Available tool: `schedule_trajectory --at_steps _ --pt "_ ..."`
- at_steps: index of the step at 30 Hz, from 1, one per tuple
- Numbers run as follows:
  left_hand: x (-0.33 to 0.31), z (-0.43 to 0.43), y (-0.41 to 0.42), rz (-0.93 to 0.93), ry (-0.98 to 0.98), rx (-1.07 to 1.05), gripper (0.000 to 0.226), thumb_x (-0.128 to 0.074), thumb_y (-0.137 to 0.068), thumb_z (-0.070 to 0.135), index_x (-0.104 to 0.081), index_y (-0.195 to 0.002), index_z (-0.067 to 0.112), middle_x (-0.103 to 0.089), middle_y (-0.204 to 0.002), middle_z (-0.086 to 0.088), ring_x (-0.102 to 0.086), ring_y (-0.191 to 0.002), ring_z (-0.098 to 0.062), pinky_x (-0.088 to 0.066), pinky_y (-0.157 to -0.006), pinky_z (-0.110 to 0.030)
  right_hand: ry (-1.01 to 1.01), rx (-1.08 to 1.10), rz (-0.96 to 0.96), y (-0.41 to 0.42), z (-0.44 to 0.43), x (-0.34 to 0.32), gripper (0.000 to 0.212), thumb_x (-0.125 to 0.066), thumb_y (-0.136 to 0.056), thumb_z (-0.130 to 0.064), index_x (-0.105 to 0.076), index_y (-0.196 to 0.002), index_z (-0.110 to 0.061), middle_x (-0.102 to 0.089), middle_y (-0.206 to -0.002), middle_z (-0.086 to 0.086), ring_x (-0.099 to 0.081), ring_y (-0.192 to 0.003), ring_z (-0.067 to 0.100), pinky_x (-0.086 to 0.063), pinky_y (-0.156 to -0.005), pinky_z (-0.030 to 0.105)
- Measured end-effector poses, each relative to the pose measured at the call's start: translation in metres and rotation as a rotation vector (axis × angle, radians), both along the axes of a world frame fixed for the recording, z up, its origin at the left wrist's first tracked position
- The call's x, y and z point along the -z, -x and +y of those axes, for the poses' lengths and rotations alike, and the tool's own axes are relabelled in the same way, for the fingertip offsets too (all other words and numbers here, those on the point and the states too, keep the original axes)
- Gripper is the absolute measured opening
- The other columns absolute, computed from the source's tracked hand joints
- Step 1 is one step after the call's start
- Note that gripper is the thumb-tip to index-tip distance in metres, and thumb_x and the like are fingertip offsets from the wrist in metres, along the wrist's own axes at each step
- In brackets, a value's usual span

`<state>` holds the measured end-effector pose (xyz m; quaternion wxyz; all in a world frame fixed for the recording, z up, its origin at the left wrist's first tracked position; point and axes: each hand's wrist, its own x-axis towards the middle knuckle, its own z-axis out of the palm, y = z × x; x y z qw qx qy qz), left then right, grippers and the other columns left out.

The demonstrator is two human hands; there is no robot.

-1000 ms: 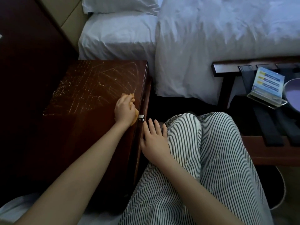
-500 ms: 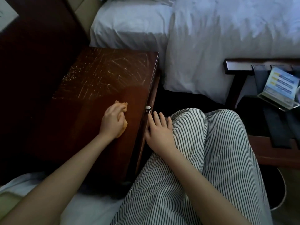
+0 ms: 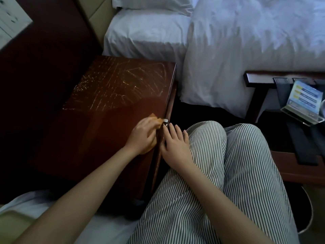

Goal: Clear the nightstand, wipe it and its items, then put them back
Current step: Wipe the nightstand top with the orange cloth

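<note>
The dark wooden nightstand (image 3: 109,110) has a bare, scratched top. My left hand (image 3: 142,135) grips an orange cloth (image 3: 155,120) and presses it on the top near the right front edge, beside a small metal drawer pull (image 3: 165,120). My right hand (image 3: 175,145) rests with straight fingers on my striped trouser knee, its fingertips touching the nightstand's front face. A card in a clear acrylic stand (image 3: 302,104) sits on the luggage rack at the right.
A bed with white sheets and duvet (image 3: 237,41) lies beyond the nightstand. A dark wooden luggage rack (image 3: 284,155) with black straps stands at right. A dark headboard panel (image 3: 44,59) is at left. White fabric (image 3: 105,226) lies below the nightstand.
My left hand slid the cloth away from the right edge toward the middle, then back to the front right edge by the drawer pull. My right hand stayed on my knee.
</note>
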<state>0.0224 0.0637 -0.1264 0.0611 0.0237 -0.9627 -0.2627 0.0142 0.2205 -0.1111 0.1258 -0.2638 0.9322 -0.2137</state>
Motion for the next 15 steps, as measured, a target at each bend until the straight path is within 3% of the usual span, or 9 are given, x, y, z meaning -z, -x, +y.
schedule_trajectory --at_steps 3,7,12,15 --pt "0.002 -0.024 -0.042 0.036 0.007 -0.119 0.036 -0.054 -0.087 0.003 -0.062 -0.12 0.017 -0.056 -0.128 -0.002 -0.043 -0.125 -0.018 -0.027 -0.105 -0.026 -0.032 -0.054 -0.009 -0.001 -0.003 0.002 0.058 -0.031 -0.1 -0.033 -0.01 -0.152 -0.019 -0.004 -0.159 0.003 0.003 -0.146 0.02 0.009 -0.115 0.04" --pt "0.006 -0.069 -0.054 0.031 0.103 -0.461 0.031 -0.052 -0.089 0.006 -0.062 -0.118 0.014 -0.056 -0.128 -0.007 -0.044 -0.126 -0.023 -0.023 -0.11 -0.044 -0.046 -0.112 -0.026 0.004 -0.009 0.0 0.058 -0.03 -0.1 -0.036 -0.008 -0.152 -0.02 -0.002 -0.159 0.002 0.006 -0.146 0.019 0.009 -0.115 0.04" --pt "0.004 -0.073 -0.004 0.005 0.039 -0.657 0.036 -0.046 -0.092 0.009 -0.055 -0.127 0.011 -0.049 -0.135 -0.01 -0.035 -0.132 -0.026 -0.024 -0.111 -0.039 -0.048 -0.148 -0.045 0.003 -0.014 0.002 0.057 -0.029 -0.101 -0.035 -0.008 -0.152 -0.019 -0.001 -0.159 0.003 0.005 -0.146 0.019 0.008 -0.115 0.04" --pt "0.003 -0.057 0.025 0.024 0.023 -0.601 0.037 -0.046 -0.092 0.009 -0.055 -0.127 0.012 -0.051 -0.133 -0.008 -0.037 -0.13 -0.026 -0.027 -0.11 -0.037 -0.019 -0.143 -0.014 0.0 -0.018 0.001 0.058 -0.031 -0.101 -0.034 -0.01 -0.152 -0.018 -0.004 -0.159 0.003 0.002 -0.146 0.02 0.006 -0.116 0.04"
